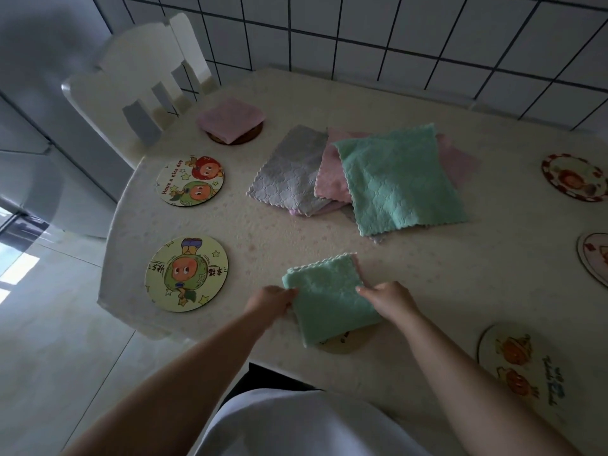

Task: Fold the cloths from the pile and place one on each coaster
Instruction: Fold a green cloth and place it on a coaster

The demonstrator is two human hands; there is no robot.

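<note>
A folded green cloth (pixel 325 297) lies near the table's front edge, covering most of a coaster (pixel 342 345) whose rim peeks out below it. My left hand (pixel 271 299) grips the cloth's left edge and my right hand (pixel 386 299) grips its right edge. The pile (pixel 394 179) in the middle holds an unfolded green cloth on top, with pink and grey cloths (pixel 289 169) under it. At the back left a folded pink cloth (pixel 232 118) rests on a brown coaster (pixel 253 134).
Two bare cartoon coasters lie on the left (pixel 190 180) (pixel 186 274). More coasters sit on the right (pixel 574 177) (pixel 595 258) (pixel 523 363). A white chair (pixel 138 77) stands at the table's back left. A tiled wall runs behind the table.
</note>
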